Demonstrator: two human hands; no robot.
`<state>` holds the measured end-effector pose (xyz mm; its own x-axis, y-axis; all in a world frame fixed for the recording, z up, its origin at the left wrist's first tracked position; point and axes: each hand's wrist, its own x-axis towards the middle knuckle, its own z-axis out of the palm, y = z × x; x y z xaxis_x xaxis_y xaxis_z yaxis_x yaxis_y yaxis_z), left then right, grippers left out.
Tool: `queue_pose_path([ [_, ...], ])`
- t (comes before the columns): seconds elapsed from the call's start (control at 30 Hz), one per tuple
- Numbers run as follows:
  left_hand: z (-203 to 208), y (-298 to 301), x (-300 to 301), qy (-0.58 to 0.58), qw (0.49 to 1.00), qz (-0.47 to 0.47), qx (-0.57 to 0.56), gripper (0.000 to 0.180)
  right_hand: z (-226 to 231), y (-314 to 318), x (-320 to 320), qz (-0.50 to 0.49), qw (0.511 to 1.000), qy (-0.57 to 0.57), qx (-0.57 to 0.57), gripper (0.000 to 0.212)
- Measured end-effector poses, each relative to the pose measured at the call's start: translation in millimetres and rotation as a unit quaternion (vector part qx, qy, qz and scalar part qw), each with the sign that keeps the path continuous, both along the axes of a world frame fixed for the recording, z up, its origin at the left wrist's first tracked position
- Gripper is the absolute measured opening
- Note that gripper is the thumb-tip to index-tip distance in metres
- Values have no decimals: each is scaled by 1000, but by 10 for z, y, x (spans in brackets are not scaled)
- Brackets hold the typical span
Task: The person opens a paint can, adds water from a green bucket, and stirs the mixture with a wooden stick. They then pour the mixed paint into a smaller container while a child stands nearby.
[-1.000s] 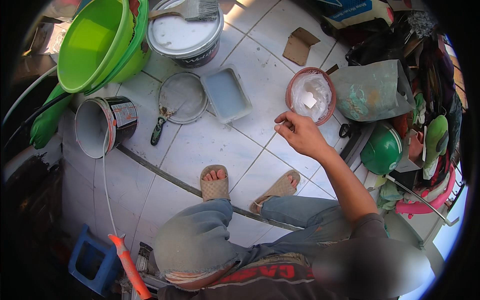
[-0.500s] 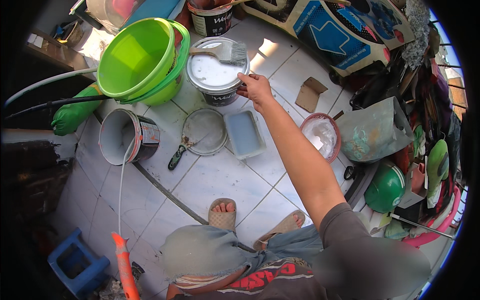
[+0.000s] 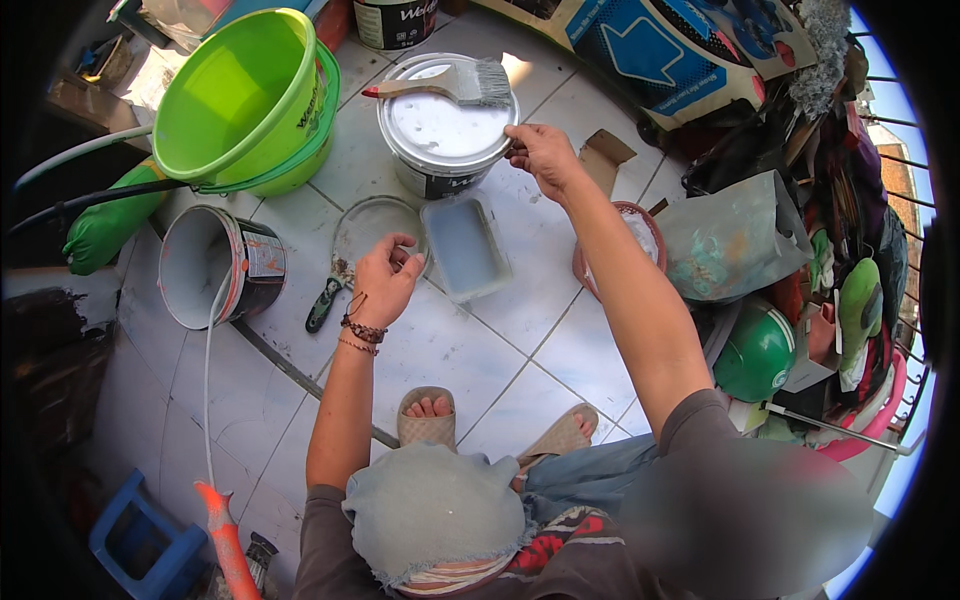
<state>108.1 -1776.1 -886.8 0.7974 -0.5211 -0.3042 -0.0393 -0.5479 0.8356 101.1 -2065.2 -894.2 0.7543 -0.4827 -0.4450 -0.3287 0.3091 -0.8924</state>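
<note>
My right hand (image 3: 545, 160) pinches the right rim of a paint bucket (image 3: 440, 180) at the far middle. The bucket's white lid (image 3: 430, 125) is on, and a wide paintbrush (image 3: 450, 83) with grey bristles lies across it. Lower and to the left, my left hand (image 3: 385, 285) hovers over a round lid-like disc (image 3: 365, 225), its fingers loosely bent, apart and empty. Beside that hand are a rectangular plastic tub (image 3: 465, 245) of cloudy liquid and a dark-handled scraper (image 3: 323, 305).
Left stand a lime-green basin (image 3: 225, 100) and an open bucket (image 3: 205, 270) with a white hose in it. Right are a reddish bowl (image 3: 635, 240), a grey bag (image 3: 735, 235) and a green helmet (image 3: 755, 350). A blue stool (image 3: 150, 540) stands at near left.
My left hand has come into view and reached over the round disc. The paint bucket has shifted rightward and slightly nearer against the things around it, my right hand still at its rim.
</note>
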Motion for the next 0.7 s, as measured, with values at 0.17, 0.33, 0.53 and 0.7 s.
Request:
queue_pose_path([
  [0.17, 45, -334, 280, -67, 992, 65, -80, 32, 139, 154, -456, -38, 999, 7, 17, 32],
  [0.33, 41, -670, 536, -313, 944, 30, -99, 43, 382, 200, -593, -109, 918, 66, -375, 41],
  [0.53, -264, -930, 729, -374, 923, -31, -85, 50, 635, 203, 411, 224, 643, 61, -729, 36],
  [0.7, -209, -918, 796, -243, 968, -18, -63, 57, 718, -52, 571, 273, 598, 123, -743, 37],
])
